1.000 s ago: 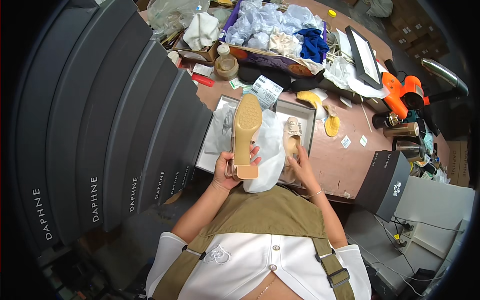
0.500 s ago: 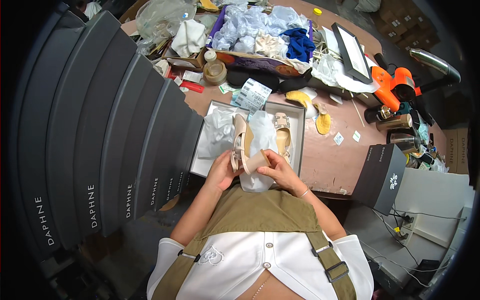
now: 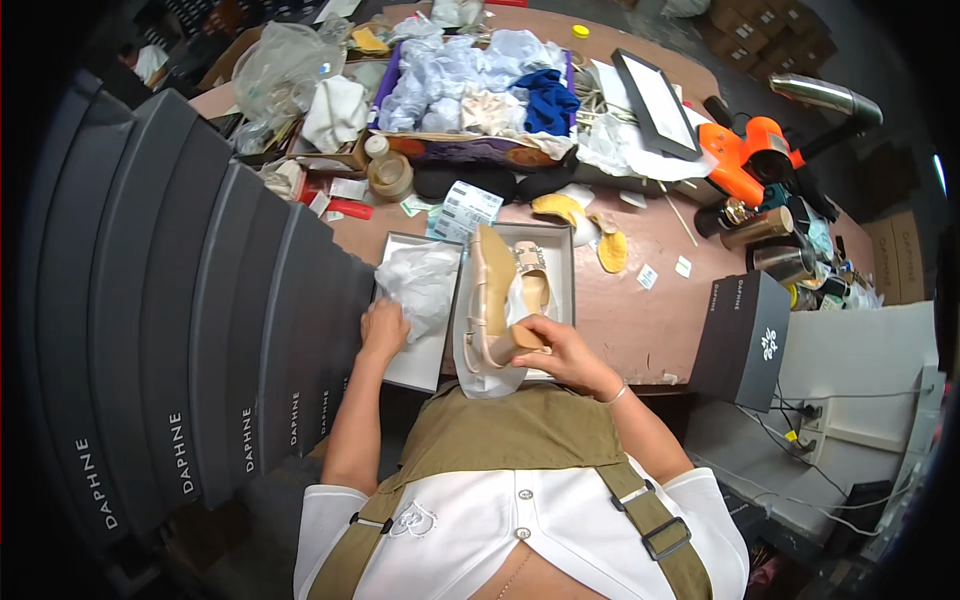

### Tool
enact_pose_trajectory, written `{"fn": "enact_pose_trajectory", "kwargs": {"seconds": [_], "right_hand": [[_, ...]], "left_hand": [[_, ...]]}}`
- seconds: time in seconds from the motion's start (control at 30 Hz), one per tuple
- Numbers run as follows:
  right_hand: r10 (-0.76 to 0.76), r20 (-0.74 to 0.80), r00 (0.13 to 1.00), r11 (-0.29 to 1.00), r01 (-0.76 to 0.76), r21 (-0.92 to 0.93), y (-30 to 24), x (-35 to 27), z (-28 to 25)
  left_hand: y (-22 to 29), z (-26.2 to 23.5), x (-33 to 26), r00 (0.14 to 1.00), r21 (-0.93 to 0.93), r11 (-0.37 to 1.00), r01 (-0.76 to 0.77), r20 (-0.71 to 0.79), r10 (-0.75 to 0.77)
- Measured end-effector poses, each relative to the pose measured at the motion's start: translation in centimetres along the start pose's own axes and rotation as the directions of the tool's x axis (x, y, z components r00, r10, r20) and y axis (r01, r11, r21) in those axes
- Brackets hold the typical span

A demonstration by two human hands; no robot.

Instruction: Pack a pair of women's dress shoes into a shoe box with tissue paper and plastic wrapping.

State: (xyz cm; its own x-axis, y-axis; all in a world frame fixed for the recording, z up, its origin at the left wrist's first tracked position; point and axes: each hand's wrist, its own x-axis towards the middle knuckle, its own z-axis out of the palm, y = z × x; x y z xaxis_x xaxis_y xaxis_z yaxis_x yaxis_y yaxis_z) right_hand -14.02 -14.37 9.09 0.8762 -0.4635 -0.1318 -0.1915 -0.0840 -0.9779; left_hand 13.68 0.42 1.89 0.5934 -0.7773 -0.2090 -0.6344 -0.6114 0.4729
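Observation:
My right hand [image 3: 562,352] is closed round the block heel of a beige slingback shoe [image 3: 492,265], its sole turned up toward me. That shoe is over an open grey shoe box [image 3: 573,290] with white lining. Inside the box lies the matching shoe [image 3: 530,262], with a sparkling buckle on its toe. My left hand [image 3: 385,328] has curled fingers at the edge of crumpled white tissue paper [image 3: 420,280], which lies in the shallow lid [image 3: 412,365] left of the box. The left fingertips are partly hidden against the tissue.
Stacked dark shoe boxes [image 3: 230,300] rise close on my left. Behind the box are a label sheet [image 3: 465,210], a glue bottle [image 3: 388,172] and a purple carton [image 3: 470,148] of plastic bags and cloths. An orange heat gun [image 3: 740,160] and a dark box [image 3: 742,335] stand at right.
My left hand has let go of the shoe and moved left to the tissue paper. The right hand keeps the shoe by its heel. The lid and box now show apart.

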Motion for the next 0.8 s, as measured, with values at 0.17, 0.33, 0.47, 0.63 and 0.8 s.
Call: {"fn": "enact_pose_trajectory", "kwargs": {"seconds": [0.17,0.33,0.47,0.63,0.8], "right_hand": [[-0.202,0.089,0.975,0.916,0.22,-0.336,-2.5,0.9,1.6],[-0.308,0.281,0.909,0.902,0.372,-0.217,-4.4,1.9,3.7],[-0.24,0.36,0.902,0.944,0.303,-0.13,-4.3,1.2,1.0],[-0.206,0.524,0.826,0.979,0.172,0.113,-3.1,1.8,-1.6],[0.013,-0.441,0.897,0.799,-0.275,-0.535,7.1,6.9,-16.6]], "left_hand": [[3.0,-4.6,1.7,0.974,-0.277,0.959,0.066,0.225,-0.002],[7.5,-0.7,2.9,0.93,-0.919,-0.172,0.354,0.326,0.172],[8.4,2.3,1.5,0.846,-0.79,-0.307,0.531,0.514,0.14],[11.0,3.6,2.5,0.774,-0.671,-0.392,0.629,0.59,0.232],[12.7,0.6,3.2,0.78,-0.665,-0.423,0.616,0.437,0.448]]}}
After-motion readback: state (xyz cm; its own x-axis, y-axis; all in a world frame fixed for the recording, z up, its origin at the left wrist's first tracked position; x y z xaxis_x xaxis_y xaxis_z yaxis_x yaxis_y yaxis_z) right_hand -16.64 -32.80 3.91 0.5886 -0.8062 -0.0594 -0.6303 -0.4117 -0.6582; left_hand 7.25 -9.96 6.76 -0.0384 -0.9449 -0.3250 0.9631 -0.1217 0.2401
